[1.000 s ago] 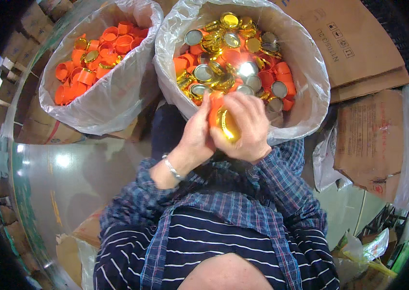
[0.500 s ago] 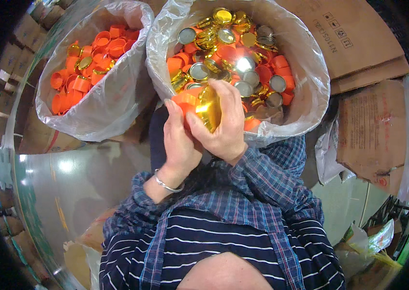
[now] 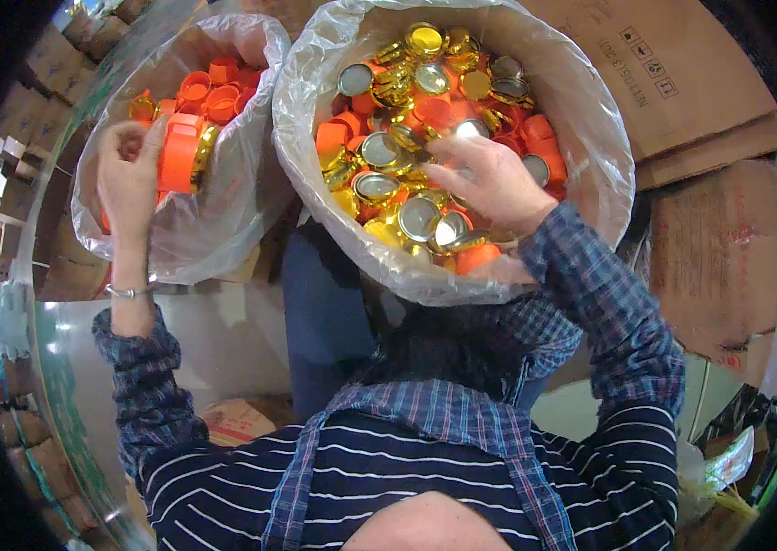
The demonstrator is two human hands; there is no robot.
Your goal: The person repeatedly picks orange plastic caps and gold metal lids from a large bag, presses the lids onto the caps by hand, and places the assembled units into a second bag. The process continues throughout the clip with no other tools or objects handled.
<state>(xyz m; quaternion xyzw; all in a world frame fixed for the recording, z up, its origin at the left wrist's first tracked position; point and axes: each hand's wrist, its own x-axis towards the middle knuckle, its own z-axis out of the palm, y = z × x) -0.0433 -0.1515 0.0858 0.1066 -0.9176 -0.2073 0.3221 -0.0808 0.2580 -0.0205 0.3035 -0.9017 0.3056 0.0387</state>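
Note:
My left hand [image 3: 129,170] hangs over the left plastic-lined container, thumb and fingers apart. Just right of its thumb is an orange plastic cap with a shiny gold lid [image 3: 183,154] fitted on one end. The cap seems loose beside the thumb; whether they touch is unclear. In the larger container, my right hand [image 3: 499,179] reaches over a heap of gold metal lids [image 3: 379,149] and orange caps [image 3: 332,138]. Its fingers are spread, with thumb and forefinger apart and nothing visible between them. Some lids lie with their silver undersides up.
A clear plastic liner [image 3: 352,262] covers the larger container's rim; another liner [image 3: 191,262] lines the left one, which holds orange caps [image 3: 221,103]. Flattened cardboard [image 3: 673,138] lies at right, near a brown carton [image 3: 710,266]. Stacked boxes [image 3: 39,69] stand far left.
Both hands were together around an orange cap and gold lid before the larger container. They have parted: the left went with the joined piece to the left container, the right over the heap.

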